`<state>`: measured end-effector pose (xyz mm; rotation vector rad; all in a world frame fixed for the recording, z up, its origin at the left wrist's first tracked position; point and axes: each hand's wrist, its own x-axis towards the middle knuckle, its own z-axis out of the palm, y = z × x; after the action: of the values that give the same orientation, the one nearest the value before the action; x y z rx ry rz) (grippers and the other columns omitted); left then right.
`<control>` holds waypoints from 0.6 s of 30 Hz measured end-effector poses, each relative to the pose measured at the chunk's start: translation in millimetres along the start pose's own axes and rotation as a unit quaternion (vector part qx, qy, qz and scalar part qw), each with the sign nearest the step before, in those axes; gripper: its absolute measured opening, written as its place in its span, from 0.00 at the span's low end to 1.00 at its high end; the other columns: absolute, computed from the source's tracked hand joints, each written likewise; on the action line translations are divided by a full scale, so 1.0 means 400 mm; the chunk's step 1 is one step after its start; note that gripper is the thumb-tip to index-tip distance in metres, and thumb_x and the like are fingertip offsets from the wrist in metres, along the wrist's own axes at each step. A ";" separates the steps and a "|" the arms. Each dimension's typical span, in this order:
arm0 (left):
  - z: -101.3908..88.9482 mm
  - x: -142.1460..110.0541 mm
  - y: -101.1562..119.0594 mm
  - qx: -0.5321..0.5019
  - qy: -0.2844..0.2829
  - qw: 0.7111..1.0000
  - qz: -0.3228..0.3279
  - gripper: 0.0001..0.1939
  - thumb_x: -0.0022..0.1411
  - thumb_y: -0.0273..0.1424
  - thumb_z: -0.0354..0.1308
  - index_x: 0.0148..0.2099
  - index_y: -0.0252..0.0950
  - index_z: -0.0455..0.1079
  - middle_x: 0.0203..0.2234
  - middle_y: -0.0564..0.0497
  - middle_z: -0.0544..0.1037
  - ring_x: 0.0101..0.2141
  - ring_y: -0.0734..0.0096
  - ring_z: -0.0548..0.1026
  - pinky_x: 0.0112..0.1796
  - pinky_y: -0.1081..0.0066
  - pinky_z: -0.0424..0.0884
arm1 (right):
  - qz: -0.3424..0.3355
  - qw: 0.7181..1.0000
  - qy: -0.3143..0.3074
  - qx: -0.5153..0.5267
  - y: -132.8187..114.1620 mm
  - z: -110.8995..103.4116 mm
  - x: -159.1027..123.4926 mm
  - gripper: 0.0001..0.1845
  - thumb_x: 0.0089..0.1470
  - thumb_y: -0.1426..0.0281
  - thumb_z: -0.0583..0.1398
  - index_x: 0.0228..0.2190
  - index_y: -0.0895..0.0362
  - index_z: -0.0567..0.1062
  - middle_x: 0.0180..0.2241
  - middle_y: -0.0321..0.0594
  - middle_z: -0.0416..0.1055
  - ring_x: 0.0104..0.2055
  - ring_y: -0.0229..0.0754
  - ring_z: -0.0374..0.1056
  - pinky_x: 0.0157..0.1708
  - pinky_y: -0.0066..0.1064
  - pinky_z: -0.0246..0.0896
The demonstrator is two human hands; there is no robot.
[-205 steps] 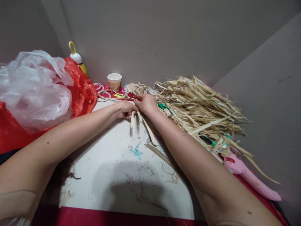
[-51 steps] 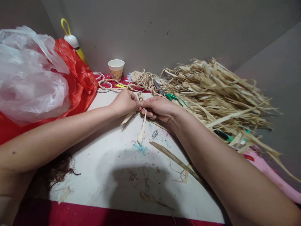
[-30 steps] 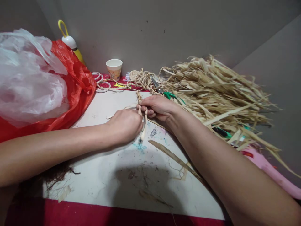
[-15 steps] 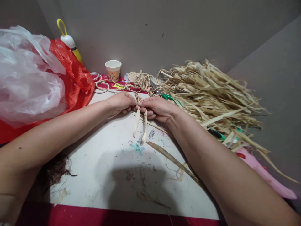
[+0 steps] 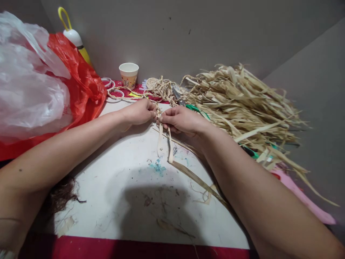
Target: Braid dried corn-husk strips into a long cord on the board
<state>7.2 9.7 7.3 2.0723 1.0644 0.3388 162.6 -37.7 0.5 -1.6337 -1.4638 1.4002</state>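
Note:
Between my hands runs a braided straw cord (image 5: pixel 158 109), with two loose pale straw strips (image 5: pixel 160 140) hanging below it over the white board. My left hand (image 5: pixel 142 112) is closed, pinching the cord from the left side. From the right, my right hand (image 5: pixel 179 120) pinches the cord and the tops of its strips between thumb and fingers. The fingertips of both hands nearly meet, and part of the cord is hidden behind them. A long brown strip (image 5: pixel 194 175) lies on the board below my right hand.
A heap of dry straw strips (image 5: pixel 242 104) lies at the right, with green-handled scissors (image 5: pixel 191 107) at its edge. A paper cup (image 5: pixel 128 75) stands at the back. Red and clear plastic bags (image 5: pixel 87 90) bulge at the left. Coiled straw cord (image 5: pixel 164 88) lies behind my hands.
My left hand has shifted slightly up the cord, and a little gap has opened between the hands. The hanging strips have swung slightly right. The view has tilted a little.

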 end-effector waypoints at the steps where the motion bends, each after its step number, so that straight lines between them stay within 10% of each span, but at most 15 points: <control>1: 0.002 -0.001 0.000 -0.015 -0.009 1.000 -0.023 0.07 0.53 0.24 0.52 0.24 0.34 0.65 0.17 0.57 0.63 0.19 0.79 0.58 0.24 0.73 0.52 | -0.005 1.000 0.005 -0.016 0.002 0.001 0.001 0.16 0.52 0.76 0.59 0.16 0.59 0.65 0.13 0.32 0.60 0.11 0.26 0.47 0.11 0.23 0.39; 8: 0.012 -0.003 0.012 -0.138 -0.064 0.979 -0.137 0.11 0.55 0.27 0.53 0.22 0.35 0.64 0.11 0.59 0.54 0.13 0.82 0.49 0.20 0.70 0.42 | -0.049 0.988 0.047 -0.137 0.018 0.010 0.008 0.12 0.52 0.74 0.57 0.18 0.59 0.67 0.15 0.31 0.61 0.14 0.28 0.49 0.14 0.24 0.42; 18: 0.022 0.006 0.006 -0.223 -0.048 0.963 -0.140 0.14 0.52 0.22 0.55 0.17 0.35 0.60 0.09 0.60 0.55 0.11 0.84 0.48 0.18 0.72 0.40 | -0.074 0.985 0.041 -0.151 -0.008 -0.006 -0.017 0.09 0.46 0.78 0.61 0.17 0.61 0.73 0.16 0.35 0.67 0.15 0.28 0.52 0.15 0.23 0.45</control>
<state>14.9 6.1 3.0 1.5029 1.0891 0.2999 164.6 -42.7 6.4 -1.6978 -1.7761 1.0558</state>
